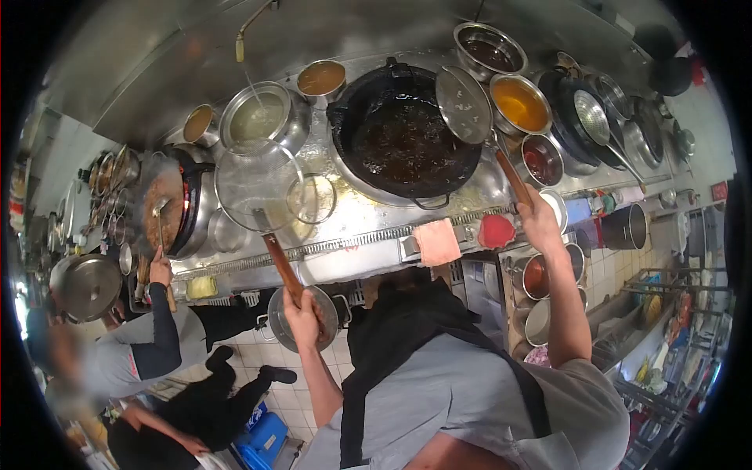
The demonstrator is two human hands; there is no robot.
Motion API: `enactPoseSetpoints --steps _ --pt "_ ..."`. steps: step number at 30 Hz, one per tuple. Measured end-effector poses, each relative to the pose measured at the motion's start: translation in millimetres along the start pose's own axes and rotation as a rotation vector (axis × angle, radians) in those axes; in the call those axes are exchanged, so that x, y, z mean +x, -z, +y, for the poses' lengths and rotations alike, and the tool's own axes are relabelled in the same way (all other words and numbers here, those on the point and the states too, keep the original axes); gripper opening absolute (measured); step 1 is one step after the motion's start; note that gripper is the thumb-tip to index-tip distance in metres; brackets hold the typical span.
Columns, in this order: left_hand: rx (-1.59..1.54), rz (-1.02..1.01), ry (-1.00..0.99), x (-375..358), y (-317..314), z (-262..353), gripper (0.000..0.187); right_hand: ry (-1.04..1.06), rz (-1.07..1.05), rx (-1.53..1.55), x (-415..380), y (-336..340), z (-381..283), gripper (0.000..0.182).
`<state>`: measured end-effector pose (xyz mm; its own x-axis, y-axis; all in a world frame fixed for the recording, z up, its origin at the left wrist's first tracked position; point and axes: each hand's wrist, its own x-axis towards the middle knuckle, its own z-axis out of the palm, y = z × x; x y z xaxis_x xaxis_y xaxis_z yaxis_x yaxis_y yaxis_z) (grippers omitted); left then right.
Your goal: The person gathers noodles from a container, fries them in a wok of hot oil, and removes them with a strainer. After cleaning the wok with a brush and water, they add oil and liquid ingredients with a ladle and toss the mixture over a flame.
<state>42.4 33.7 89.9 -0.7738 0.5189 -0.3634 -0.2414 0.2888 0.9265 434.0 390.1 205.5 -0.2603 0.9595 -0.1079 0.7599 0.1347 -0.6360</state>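
My left hand is closed around the wooden handle of a large round wire skimmer, held over the counter left of the big black wok. Dark, bubbling liquid fills the wok. My right hand grips the wooden handle of a second skimmer, a round perforated one, whose head overlaps the wok's right rim. Close to that head stands a metal pot of orange-yellow liquid. Below my right hand lies a red cloth-like item, with a folded pink cloth to its left.
Water runs from a tap into a metal pot of cloudy liquid. At left, a co-worker holds a ladle in a steaming wok of brown food. Several sauce pots and a perforated ladle stand at right. A blue bin sits on the floor.
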Motion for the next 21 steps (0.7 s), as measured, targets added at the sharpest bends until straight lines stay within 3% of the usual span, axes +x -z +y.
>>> enactPoseSetpoints --steps 2,5,9,11,12,15,19,21 --pt "0.026 0.045 -0.018 8.5 -0.1 7.4 0.045 -0.006 -0.021 -0.039 -13.5 12.6 -3.2 0.049" --pt "0.003 0.023 -0.028 21.1 -2.9 15.3 0.044 -0.114 -0.125 0.029 -33.5 10.4 -1.0 0.050" --pt "-0.123 -0.038 0.051 15.5 -13.3 28.5 0.021 -0.281 -0.222 0.314 -58.5 -9.9 -4.6 0.050" --pt "-0.204 -0.092 0.101 10.3 -18.0 24.0 0.021 -0.332 -0.212 0.479 -63.3 -23.7 -2.7 0.049" --pt "-0.245 -0.119 0.123 7.5 -19.9 19.1 0.021 -0.244 -0.177 0.455 -61.9 -29.0 0.0 0.049" --pt "-0.317 -0.187 0.176 7.6 -24.7 -27.6 0.018 -0.276 -0.179 0.578 -45.8 -19.3 -19.7 0.046" --pt "-0.220 -0.246 0.310 12.5 -23.2 -87.2 0.022 -0.179 -0.089 0.502 25.9 1.2 -26.9 0.046" --pt "-0.264 -0.236 0.356 8.7 -27.2 -84.0 0.024 0.489 0.327 0.111 111.0 -16.9 13.5 0.049"
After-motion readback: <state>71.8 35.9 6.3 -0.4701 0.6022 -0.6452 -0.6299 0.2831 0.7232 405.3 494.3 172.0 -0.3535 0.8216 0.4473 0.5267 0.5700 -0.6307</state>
